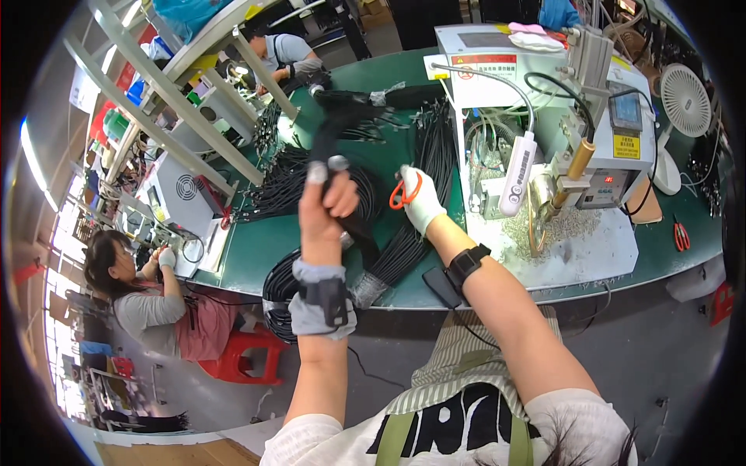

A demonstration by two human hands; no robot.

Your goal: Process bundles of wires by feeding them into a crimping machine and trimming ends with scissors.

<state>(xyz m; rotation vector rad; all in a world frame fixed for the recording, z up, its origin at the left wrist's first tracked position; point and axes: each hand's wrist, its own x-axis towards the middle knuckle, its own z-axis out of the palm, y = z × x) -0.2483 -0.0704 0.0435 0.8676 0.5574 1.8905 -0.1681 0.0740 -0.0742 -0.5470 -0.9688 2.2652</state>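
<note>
A person stands at the near edge of a green worktop, both forearms stretched over it. The right hand, in a white glove, is closed around orange-handled scissors; the orange loops show at its left side, above the middle of the worktop, and the blades are hard to make out. The left hand, with pale covers on some fingertips, has its fingers curled and is blurred by motion. A dark strand lies right by its fingertips, but I cannot tell whether the hand grips it.

Black cables lie in long bundles around the hands. One bundle, wrapped in clear plastic, reaches the near edge, while a coiled bundle hangs over that edge, left of the left forearm.

Toward the worktop's right end stands a white machine with hoses and a small screen. In front of it, small metal bits are scattered over a white plate. Farther right are a white fan and red-handled pliers. Beyond the left edge, a co-worker sits on a red stool.
</note>
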